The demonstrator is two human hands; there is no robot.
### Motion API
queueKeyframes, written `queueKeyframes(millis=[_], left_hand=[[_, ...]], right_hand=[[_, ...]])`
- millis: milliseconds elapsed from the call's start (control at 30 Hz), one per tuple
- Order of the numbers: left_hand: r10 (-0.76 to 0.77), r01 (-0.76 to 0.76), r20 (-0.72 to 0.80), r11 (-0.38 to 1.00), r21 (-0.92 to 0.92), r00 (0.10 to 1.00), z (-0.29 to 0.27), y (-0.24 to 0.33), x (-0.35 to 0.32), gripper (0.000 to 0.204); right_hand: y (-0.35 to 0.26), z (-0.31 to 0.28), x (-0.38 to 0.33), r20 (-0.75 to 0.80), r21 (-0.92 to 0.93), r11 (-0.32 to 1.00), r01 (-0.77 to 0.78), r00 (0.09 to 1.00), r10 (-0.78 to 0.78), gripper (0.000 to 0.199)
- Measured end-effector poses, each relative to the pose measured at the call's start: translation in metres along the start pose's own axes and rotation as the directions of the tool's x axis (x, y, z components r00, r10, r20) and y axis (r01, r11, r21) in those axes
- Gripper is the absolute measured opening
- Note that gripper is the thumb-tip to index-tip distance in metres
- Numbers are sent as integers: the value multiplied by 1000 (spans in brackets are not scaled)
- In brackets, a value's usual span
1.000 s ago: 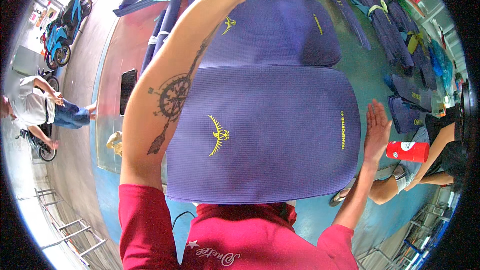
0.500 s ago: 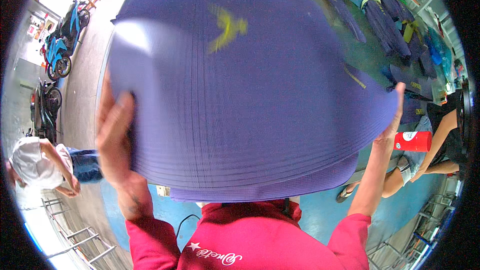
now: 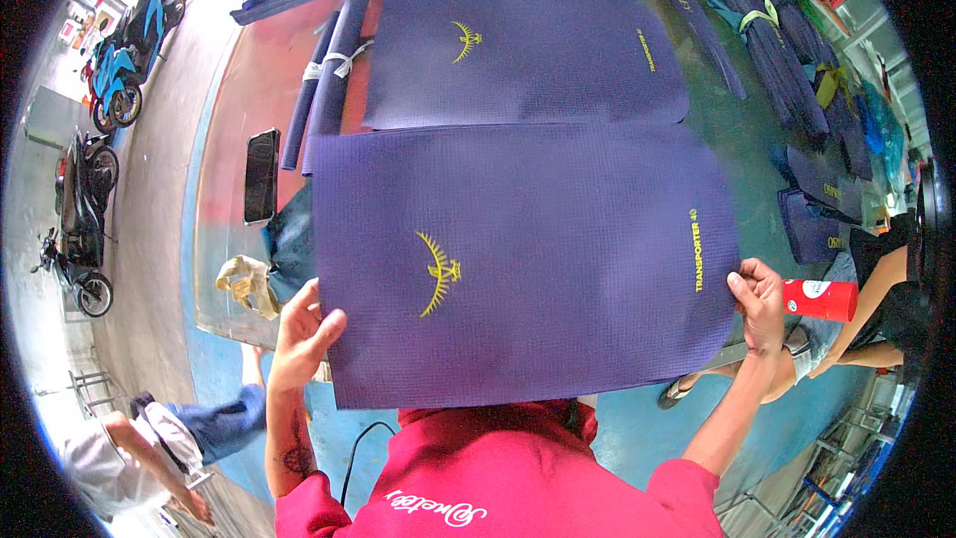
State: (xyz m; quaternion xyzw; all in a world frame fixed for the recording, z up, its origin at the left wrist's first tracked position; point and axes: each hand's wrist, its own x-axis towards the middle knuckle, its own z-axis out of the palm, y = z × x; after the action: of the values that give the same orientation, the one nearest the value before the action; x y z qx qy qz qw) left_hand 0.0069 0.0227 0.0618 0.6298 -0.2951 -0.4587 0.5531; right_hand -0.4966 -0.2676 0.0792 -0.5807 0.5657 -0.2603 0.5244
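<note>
A purple textured fabric panel (image 3: 558,239) with a yellow emblem and a line of yellow lettering lies nearly flat in front of me. My left hand (image 3: 302,337) is at its left edge, thumb over the top and fingertips at or under the rim. At the right edge, my right hand (image 3: 757,304) pinches the panel between thumb and fingers. Just beyond lies a similar purple panel (image 3: 528,55), its near edge meeting or overlapped by the one in my hands.
On the table (image 3: 234,139) at left are a phone (image 3: 261,176), a crumpled cream cloth (image 3: 247,284) and tied purple rolls (image 3: 339,70). Tied bundles (image 3: 767,50) lie at far right. A red cylinder (image 3: 820,300) is near a seated person's arm (image 3: 864,299); another person (image 3: 139,448) is lower left.
The panel has come down from a raised, bulging position to lie nearly flat, uncovering the panel beyond, the rolls and the phone. The person at left has shifted lower in view.
</note>
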Motion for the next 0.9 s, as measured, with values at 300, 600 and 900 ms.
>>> queueKeyframes(millis=[300,600,900], left_hand=[[123,14,-331,924,382,935,10,-5,30,12],[123,42,-397,923,383,909,6,-13,42,14],[265,-38,-388,863,504,883,15,-18,46,18]], right_hand=[[34,3,-2,-197,-174,980,101,971,-135,13],[40,9,3,-211,-183,975,129,963,-168,12],[42,6,2,-229,-177,980,96,964,-136,11]])
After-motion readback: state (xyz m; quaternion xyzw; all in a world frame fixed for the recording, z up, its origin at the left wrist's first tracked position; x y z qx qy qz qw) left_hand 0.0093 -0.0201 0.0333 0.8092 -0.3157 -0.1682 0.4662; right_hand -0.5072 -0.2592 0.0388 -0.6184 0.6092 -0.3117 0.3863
